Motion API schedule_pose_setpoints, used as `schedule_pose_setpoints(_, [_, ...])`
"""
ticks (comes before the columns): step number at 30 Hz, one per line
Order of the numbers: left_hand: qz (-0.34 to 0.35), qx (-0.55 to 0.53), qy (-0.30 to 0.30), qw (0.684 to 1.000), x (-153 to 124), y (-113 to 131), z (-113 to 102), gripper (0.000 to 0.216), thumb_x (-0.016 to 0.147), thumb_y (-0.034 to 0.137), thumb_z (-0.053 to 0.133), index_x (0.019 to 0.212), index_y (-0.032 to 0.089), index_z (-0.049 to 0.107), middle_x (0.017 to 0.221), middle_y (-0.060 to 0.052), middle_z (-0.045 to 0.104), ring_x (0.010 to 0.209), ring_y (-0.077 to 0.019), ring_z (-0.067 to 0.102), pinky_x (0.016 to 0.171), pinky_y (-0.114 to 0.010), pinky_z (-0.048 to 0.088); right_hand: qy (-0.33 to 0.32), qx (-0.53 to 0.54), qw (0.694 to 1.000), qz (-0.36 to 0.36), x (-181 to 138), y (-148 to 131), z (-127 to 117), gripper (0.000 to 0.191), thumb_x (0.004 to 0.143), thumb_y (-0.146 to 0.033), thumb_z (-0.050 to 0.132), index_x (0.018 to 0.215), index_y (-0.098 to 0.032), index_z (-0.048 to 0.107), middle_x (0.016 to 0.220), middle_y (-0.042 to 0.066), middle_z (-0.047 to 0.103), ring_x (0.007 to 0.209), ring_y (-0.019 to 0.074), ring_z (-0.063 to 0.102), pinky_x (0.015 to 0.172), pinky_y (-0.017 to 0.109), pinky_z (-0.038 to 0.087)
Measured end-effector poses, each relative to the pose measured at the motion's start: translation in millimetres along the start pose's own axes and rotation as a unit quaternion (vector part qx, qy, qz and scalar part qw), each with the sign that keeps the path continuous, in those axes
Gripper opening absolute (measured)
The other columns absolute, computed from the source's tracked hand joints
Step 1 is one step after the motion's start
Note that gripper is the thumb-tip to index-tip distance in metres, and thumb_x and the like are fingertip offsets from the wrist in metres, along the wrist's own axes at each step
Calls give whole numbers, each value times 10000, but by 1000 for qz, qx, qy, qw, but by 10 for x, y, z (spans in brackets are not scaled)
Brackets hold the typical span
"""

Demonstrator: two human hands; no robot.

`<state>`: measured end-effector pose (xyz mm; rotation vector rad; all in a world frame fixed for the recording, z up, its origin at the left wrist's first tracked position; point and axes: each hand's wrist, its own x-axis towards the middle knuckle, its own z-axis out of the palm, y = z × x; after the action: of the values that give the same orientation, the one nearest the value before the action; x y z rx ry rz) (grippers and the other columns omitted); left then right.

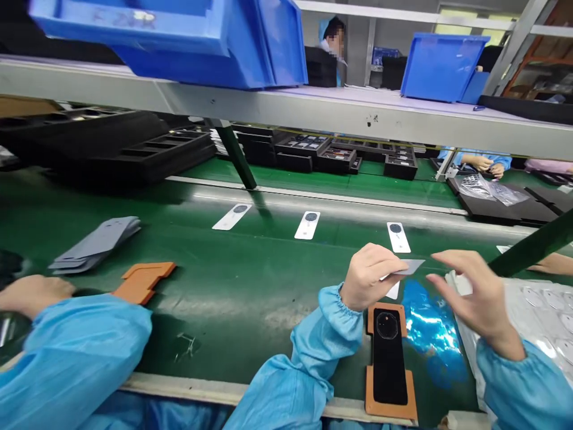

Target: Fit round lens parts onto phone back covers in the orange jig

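Note:
My left hand point(370, 275) pinches a thin grey-white sheet point(410, 267) whose edge sticks out past the fingertips. To its right, my right hand point(477, 292) is raised with thumb and fingers apart, holding nothing. Below my left hand lies a black phone back panel point(388, 358) with a round camera ring, set in an orange fixture point(371, 391) at the front edge. Beside it is a patch of shiny blue film point(432, 328). A white piece point(393, 291) shows partly under my left hand.
White cards with dark circles point(307, 225) lie spaced along the green belt point(215, 280). At left are a stack of grey sheets point(96, 243), another orange fixture point(145, 280) and a co-worker's sleeve point(85, 352). A clear plastic tray point(532, 322) is at right. A shelf bar point(286, 110) crosses above.

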<state>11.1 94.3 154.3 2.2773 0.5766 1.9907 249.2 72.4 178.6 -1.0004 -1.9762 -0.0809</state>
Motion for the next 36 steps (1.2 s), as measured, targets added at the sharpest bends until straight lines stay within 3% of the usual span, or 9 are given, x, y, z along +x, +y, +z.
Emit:
schedule_pose_setpoints(2, [-3,-23,-15,1000,-7,75,81,61,883,189,767,934,205,738,804,-8,774,732,-139,717,728,-285,551,-33,15,997,-63,-21,-237,72,269,916,-157,692,1149,-289,716,967,50,751,826,214,703,719,353,575])
schedule_pose_setpoints(4, [-43,-77,-8,996,-8,135,132,99,862,206,792,941,184,736,824,-23,779,739,-137,723,737,-270,568,-16,54,996,-76,-70,-316,160,280,923,-71,649,1107,-270,717,904,25,753,772,174,710,682,301,578])
schedule_pose_setpoints(9, [-112,-171,7,979,5,170,125,96,853,217,799,911,167,741,842,-59,792,777,-160,740,759,-277,610,6,149,989,5,-191,-173,129,226,904,-88,699,1058,-250,736,952,38,772,855,200,747,735,312,622])
schedule_pose_setpoints(14, [-111,-176,1,978,-1,181,143,63,872,206,776,881,162,731,828,-58,785,783,-161,737,765,-289,618,5,216,976,39,-226,-150,118,195,901,-110,711,1028,-249,759,952,43,780,838,205,750,703,313,626])
schedule_pose_setpoints(18, [-68,-161,17,984,-10,212,184,70,874,184,769,906,163,711,838,-52,772,788,-162,730,769,-297,613,10,253,967,33,-216,-137,196,212,901,-96,700,1046,-241,756,987,57,783,878,220,752,734,338,627])
schedule_pose_setpoints(24, [-7,-55,8,998,9,196,180,77,899,119,712,933,165,660,850,-46,754,800,-159,705,727,-288,578,12,198,980,9,-131,-80,100,284,849,-106,763,1100,-237,742,1018,71,761,929,243,719,779,389,599])
schedule_pose_setpoints(29, [-14,-10,-16,1000,7,178,171,46,934,145,671,923,179,642,846,-32,756,793,-157,709,724,-298,558,28,147,986,-69,-31,-219,-68,458,782,-34,793,1187,-235,722,1047,84,740,945,263,706,766,421,601])
schedule_pose_setpoints(36, [-26,4,-31,999,8,192,170,42,950,170,654,911,181,644,828,-24,751,763,-147,703,714,-296,537,-10,105,990,-94,44,-319,-29,332,840,14,708,1088,-206,702,954,65,733,877,225,711,715,377,601])
